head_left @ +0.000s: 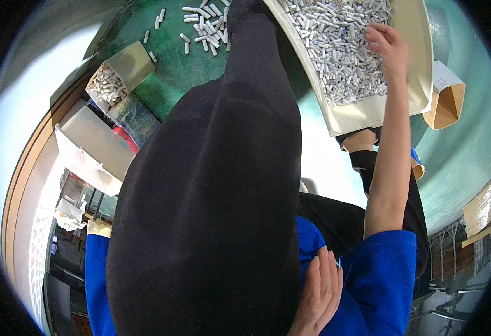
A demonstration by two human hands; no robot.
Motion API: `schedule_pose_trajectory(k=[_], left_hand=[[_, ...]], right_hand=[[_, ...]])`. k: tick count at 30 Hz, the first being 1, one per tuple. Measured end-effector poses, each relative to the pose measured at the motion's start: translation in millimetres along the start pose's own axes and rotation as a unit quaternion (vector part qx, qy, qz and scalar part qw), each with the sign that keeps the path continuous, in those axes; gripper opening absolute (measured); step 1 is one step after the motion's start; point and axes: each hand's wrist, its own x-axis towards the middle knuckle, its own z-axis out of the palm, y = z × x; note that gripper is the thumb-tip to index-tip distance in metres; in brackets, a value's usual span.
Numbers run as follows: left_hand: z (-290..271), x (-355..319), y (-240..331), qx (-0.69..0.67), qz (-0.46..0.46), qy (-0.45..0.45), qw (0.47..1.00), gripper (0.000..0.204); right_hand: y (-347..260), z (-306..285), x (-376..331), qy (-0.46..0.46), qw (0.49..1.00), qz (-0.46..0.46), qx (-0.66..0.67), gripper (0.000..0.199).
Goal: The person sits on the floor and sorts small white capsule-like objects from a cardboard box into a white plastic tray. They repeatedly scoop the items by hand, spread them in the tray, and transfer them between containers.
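At the upper right, my right hand is over a cream plastic tray full of small whitish cylindrical pieces. Its fingers are bent toward the pieces and partly apart, with nothing visible between them; whether the fingertips touch the pieces cannot be made out. My left hand lies low in the picture against the blue shirt. The fingers of that hand are stretched out side by side, and it holds nothing that shows. A raised leg in black trousers fills the middle and covers much of the floor.
Loose cylinders lie scattered on the green floor. To the left, an open carton contains more pieces, near a white plastic bin. An open cardboard box stands right of the tray. Wire racking is at the far right.
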Motion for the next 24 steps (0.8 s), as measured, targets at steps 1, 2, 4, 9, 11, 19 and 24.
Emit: schedule_pose_trajectory(k=[1, 2, 4, 9, 11, 19, 24], left_hand=[[-0.8, 0.0, 0.5, 0.008, 0.001, -0.002, 1.0, 0.045], [-1.6, 0.4, 1.3, 0.015, 0.0, -0.004, 1.0, 0.045], [-4.3, 0.8, -0.2, -0.002, 0.017, -0.031, 0.999, 0.045], [9.1, 3.5, 8.7, -0.039, -0.026, -0.021, 0.999, 0.044], [10.1, 3.7, 9.8, -0.035, -0.025, -0.031, 0.999, 0.044], [11.5, 8.5, 9.7, 0.015, -0.011, -0.058, 0.998, 0.044], [11.4, 9.8, 7.0, -0.018, -0.025, -0.025, 0.999, 0.045]], right_hand=[[0.0, 10.3, -3.0, 0.003, 0.995, -0.046, -0.091, 0.029], [-3.7, 26.5, -7.1, 0.004, 0.979, -0.091, -0.181, 0.028], [-6.1, 42.0, -12.8, -0.023, 0.958, -0.119, -0.26, 0.027], [-0.5, 33.9, -13.2, -0.011, 0.999, -0.037, 0.018, 0.026], [-1.4, 21.2, -22.2, -0.058, 0.998, 0.007, 0.03, 0.03], [-6.5, 30.4, -94.3, -0.318, 0.854, -0.113, -0.396, 0.043], [-17.4, 19.7, -13.6, -0.148, 0.852, -0.222, -0.451, 0.045]])
